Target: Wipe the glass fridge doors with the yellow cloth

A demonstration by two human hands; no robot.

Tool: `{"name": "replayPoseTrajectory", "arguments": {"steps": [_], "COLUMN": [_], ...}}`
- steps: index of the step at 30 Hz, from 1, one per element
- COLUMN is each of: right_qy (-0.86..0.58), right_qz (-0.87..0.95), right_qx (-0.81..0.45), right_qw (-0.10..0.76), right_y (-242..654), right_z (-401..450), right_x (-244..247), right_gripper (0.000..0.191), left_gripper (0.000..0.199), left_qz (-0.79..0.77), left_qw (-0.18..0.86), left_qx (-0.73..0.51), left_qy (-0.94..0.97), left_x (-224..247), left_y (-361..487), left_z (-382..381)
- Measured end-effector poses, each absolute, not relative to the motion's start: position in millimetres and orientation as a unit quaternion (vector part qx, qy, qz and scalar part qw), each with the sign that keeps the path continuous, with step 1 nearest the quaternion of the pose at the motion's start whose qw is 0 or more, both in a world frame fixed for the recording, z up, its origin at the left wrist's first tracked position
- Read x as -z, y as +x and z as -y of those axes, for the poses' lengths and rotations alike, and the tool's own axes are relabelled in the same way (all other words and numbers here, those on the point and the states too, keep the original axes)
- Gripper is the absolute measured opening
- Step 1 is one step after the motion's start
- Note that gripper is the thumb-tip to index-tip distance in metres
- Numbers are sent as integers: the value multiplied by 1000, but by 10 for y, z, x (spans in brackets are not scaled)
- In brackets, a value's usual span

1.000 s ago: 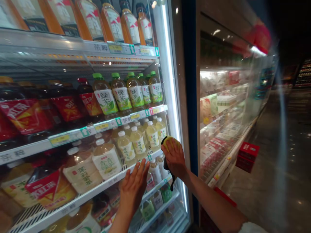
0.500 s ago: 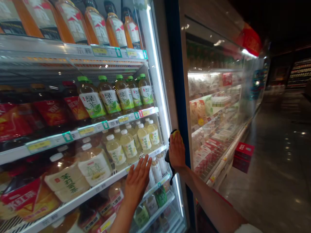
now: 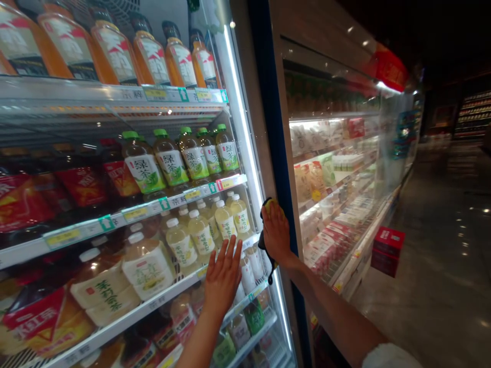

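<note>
My right hand (image 3: 275,232) presses a dark cloth with yellow on it (image 3: 267,204) against the right-hand frame (image 3: 255,148) of an upright drinks cooler. A thin loop of the cloth hangs below the palm. My left hand (image 3: 224,271) is spread, fingers stretched out, at the cooler's glass door; whether it touches the glass I cannot tell. Behind it show small bottles of pale yellow drink (image 3: 199,232) with white caps. Green-capped tea bottles (image 3: 171,159) stand one shelf higher, and amber bottles (image 3: 146,51) fill the top shelf.
Right of a dark blue upright strip (image 3: 274,112) runs a long open chiller (image 3: 330,179) with packaged goods. A red box (image 3: 387,250) appears beside its lower edge. A shiny floor (image 3: 433,286) stretches along the aisle.
My right hand and the cloth have shifted slightly upward along the door frame. My left hand has moved a little up and right. The view has tilted slightly.
</note>
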State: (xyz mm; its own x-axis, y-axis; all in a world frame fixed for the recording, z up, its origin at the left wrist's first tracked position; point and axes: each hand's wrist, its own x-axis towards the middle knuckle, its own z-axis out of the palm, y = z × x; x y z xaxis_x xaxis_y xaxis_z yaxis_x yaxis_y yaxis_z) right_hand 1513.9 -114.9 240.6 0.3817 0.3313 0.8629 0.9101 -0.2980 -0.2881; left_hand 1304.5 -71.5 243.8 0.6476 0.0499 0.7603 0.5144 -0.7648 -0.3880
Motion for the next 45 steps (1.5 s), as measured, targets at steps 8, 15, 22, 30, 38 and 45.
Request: {"name": "replayPoseTrajectory", "arguments": {"steps": [8,15,22,30,38,45], "right_qy": [-687,-675,-607,-649,-477,-556], "right_qz": [476,460,558,459,633,507], "right_qx": [355,373,409,384,470,412], "right_qw": [420,441,391,470,388,514], "right_y": [15232,15260,15178,15144,15068,14812], "right_z": [1203,1157,1151,1058,1164,970], "right_x": [-2671,-2723,-2546,-2688,-2231,-2708], "right_gripper": [60,54,58,60,53,60], "left_gripper": [79,77,84,90,85,86], "left_qz": [191,194,211,230,256,283], "left_qw": [290,299,305,308,320,321], "left_qx": [402,409,411,406,406,396], "left_qy": [-847,-840,-833,-829,-817,-812], "left_x": [-2540,-2614,-2677,-2707,-2658,-2637], "left_y": [13063,12928,12894,12689,12513,12356], "left_z": [796,762,769,787,833,846]}}
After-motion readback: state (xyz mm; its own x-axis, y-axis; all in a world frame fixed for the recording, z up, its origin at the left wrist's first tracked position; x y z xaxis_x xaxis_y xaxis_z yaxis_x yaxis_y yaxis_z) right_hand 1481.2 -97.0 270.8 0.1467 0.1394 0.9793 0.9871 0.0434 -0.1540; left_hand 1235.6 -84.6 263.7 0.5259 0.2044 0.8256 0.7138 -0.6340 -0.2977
